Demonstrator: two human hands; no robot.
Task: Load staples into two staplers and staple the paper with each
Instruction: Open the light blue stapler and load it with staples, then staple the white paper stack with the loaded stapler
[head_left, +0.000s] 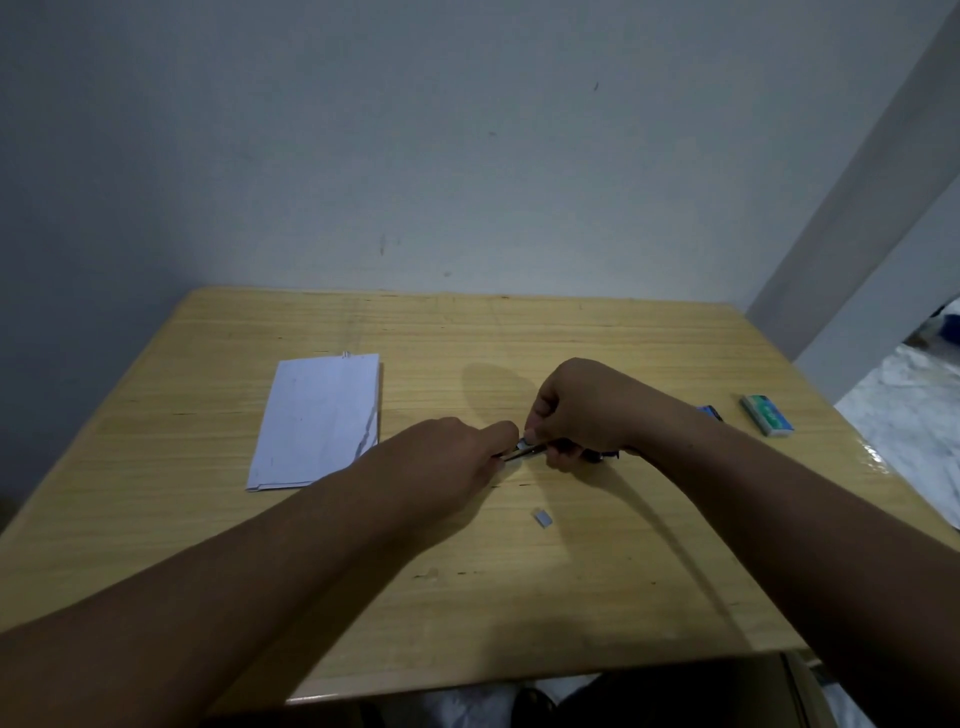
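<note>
right grip: right hand (582, 410) curled round the stapler (524, 449), holding it just off the worktop (519, 597)
left grip: left hand (457, 457) pinching at the stapler's metal end, can't tell if a staple strip's in there
axis: stapler runs left-right, open end toward the left hand, so that hand feeds it
spare staples: small strip (543, 517) near, on the camera side
staple box (768, 414): well off right
paper (318, 423): left, flat
second stapler: blue bit (710, 412) behind right wrist, i guess
</note>
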